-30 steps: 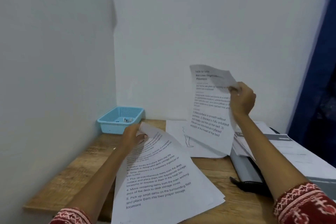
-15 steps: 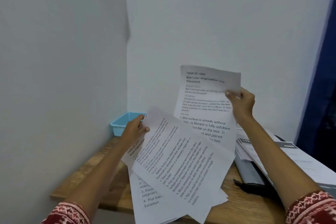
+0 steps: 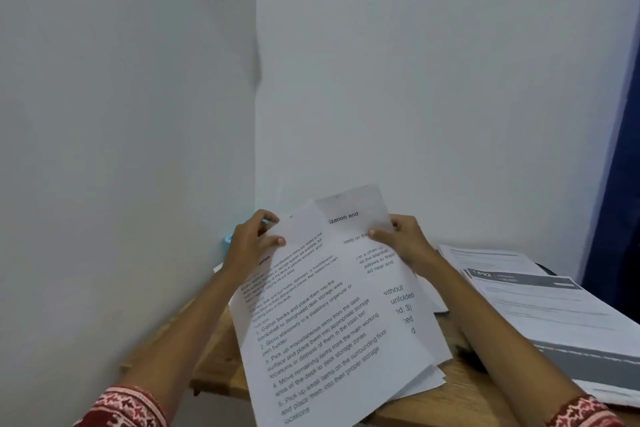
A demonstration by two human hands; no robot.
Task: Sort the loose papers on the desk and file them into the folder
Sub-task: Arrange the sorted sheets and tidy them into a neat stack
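Observation:
Above the wooden desk (image 3: 221,367) I hold a bundle of printed white papers (image 3: 325,322). My left hand (image 3: 251,243) grips the upper left corner of the front sheets, thumb on the printed side. At the right, my right hand (image 3: 403,239) pinches the upper edge of a back sheet (image 3: 360,211), which lies behind the front sheets and sticks out at the top and right. More sheets fan out beneath the bundle. A grey folder (image 3: 588,367) lies on the right of the desk, its dark spine mostly hidden by my right arm.
Printed papers (image 3: 540,298) are stacked on the folder at the right. A light blue basket (image 3: 227,238) shows only as a sliver behind my left hand. White walls meet in the corner behind the desk; a dark blue surface (image 3: 620,184) stands at the far right.
My right hand brought its sheet left and down until it sits behind the sheets in my left hand. My left hand lifted its papers off the desk. The view tilted upward.

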